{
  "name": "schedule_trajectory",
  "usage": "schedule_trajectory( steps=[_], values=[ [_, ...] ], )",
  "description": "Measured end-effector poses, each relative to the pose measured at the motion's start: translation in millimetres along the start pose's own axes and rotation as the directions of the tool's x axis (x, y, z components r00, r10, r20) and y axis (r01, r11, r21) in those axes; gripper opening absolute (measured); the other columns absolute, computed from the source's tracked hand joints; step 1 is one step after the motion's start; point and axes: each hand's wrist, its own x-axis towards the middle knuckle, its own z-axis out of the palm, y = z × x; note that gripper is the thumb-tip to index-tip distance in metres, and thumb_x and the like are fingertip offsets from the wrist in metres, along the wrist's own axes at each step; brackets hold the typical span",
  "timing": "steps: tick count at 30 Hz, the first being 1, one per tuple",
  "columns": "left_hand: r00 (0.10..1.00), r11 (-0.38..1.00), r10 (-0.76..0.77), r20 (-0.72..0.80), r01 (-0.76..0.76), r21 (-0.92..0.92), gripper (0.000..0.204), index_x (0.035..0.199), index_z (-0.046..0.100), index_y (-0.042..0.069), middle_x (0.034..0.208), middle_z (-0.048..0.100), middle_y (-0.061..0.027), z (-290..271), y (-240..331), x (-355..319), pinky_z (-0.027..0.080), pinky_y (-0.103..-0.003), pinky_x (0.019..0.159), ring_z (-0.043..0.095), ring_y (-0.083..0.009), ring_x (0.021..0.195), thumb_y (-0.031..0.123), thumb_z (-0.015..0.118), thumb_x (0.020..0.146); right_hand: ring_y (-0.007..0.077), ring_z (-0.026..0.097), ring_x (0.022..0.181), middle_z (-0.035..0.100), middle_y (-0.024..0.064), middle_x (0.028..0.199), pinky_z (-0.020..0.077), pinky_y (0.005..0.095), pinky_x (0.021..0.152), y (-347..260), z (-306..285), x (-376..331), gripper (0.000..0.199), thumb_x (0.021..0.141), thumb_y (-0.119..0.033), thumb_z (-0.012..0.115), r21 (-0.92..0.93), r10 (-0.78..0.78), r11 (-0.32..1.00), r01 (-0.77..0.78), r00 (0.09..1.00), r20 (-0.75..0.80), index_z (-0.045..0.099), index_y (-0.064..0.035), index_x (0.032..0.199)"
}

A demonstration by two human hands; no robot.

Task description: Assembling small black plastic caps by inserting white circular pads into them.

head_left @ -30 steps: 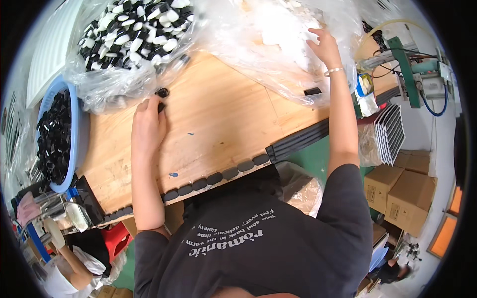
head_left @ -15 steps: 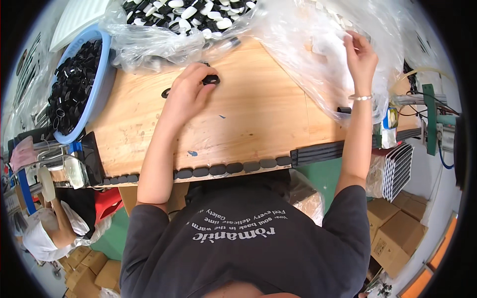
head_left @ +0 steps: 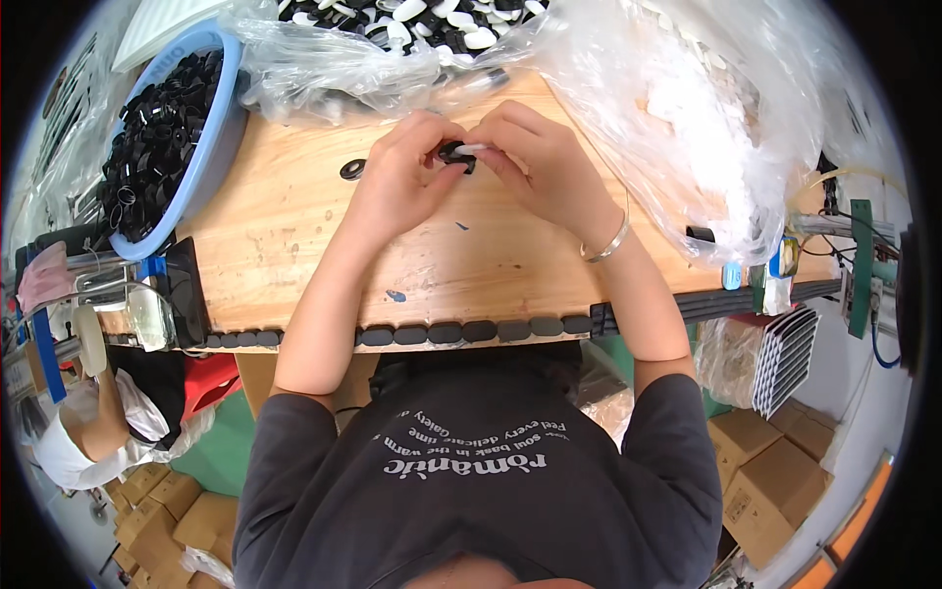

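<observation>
We bring both hands together over the middle of the wooden bench [head_left: 294, 255], near its far edge. Our left hand [head_left: 402, 177] pinches a small black cap [head_left: 454, 154] between thumb and fingertips, and our right hand [head_left: 540, 167] closes its fingers on a small white piece [head_left: 473, 147] that meets the black cap, so the two parts touch right between the hands. A silver bangle [head_left: 608, 243] sits on our right wrist. Just left of our left hand a single black ring [head_left: 352, 169] lies flat on the bench by itself. Beyond the hands, a clear plastic bag of mixed black and white caps [head_left: 412, 20] rests against the far edge, and a second clear bag of white pieces [head_left: 706, 108] spreads over the right end of the bench. At the left end stands a blue basin [head_left: 211, 147] heaped with black caps. A row of dark oval pads [head_left: 446, 332] lines the near edge of the bench.
</observation>
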Motion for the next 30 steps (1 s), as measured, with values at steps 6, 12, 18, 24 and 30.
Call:
schedule_trajectory(
  steps=[6, 12, 18, 24, 30],
  values=[
    [0.999, 0.997, -0.04, -0.022, 0.038, -0.072, 0.034, 0.101, 0.06, 0.002, 0.082, 0.057, -0.0077, 3, -3, -2, 0.046, -0.028, 0.061, 0.054, -0.0182, 0.066, -0.005, 0.071, 0.069, 0.0222, 0.058, 0.07, 0.059, 0.0075, 0.082, 0.0475, 0.029, 0.059, 0, 9, -2, 0.016, 0.079, 0.004, 0.066, 0.017, -0.036, 0.999, 0.037, 0.999, -0.04, 0.064, -0.0046, 0.092],
    [0.992, 0.991, -0.122, 0.039, 0.124, -0.059, 0.034, 0.107, 0.06, 0.002, 0.09, 0.063, -0.0041, 2, 1, -2, 0.046, -0.023, 0.07, 0.056, -0.0104, 0.078, -0.006, 0.069, 0.074, 0.0218, 0.06, 0.075, 0.061, 0.0084, 0.089, 0.0486, 0.0276, 0.066, 4, 13, -5, 0.019, 0.077, 0.005, 0.067, 0.083, -0.022, 0.996, 0.028, 0.997, -0.07, 0.065, -0.0046, 0.093],
    [0.991, 0.989, -0.126, -0.038, 0.122, -0.077, 0.037, 0.109, 0.06, 0.0, 0.095, 0.064, -0.0045, 5, 3, -4, 0.047, -0.023, 0.074, 0.057, -0.0104, 0.081, -0.007, 0.07, 0.074, 0.0156, 0.062, 0.084, 0.063, 0.0074, 0.1, 0.0506, 0.0246, 0.074, 9, 21, -14, 0.017, 0.084, -0.002, 0.065, 0.37, 0.221, 0.908, -0.196, 0.975, -0.026, 0.065, -0.0016, 0.101],
    [0.965, 0.934, -0.18, -0.192, 0.106, -0.341, 0.024, 0.103, 0.06, -0.002, 0.101, 0.061, -0.0054, 14, -3, -5, 0.046, -0.023, 0.082, 0.057, -0.011, 0.089, -0.007, 0.066, 0.081, 0.0117, 0.064, 0.083, 0.068, 0.0075, 0.094, 0.052, 0.0238, 0.077, 8, 13, -11, 0.02, 0.092, -0.013, 0.061, 0.75, 0.528, 0.493, -0.441, 0.837, 0.144, 0.062, 0.0025, 0.106],
    [0.961, 0.952, -0.113, -0.254, 0.031, -0.305, 0.009, 0.083, 0.061, -0.001, 0.082, 0.061, -0.0062, 17, -4, -4, 0.046, -0.023, 0.066, 0.056, -0.0118, 0.072, -0.005, 0.067, 0.078, 0.0122, 0.065, 0.082, 0.068, 0.0078, 0.093, 0.0526, 0.0239, 0.078, 3, 19, -11, 0.02, 0.092, -0.012, 0.061, 0.77, 0.51, 0.493, -0.405, 0.852, 0.122, 0.062, 0.0029, 0.105]
  ],
)
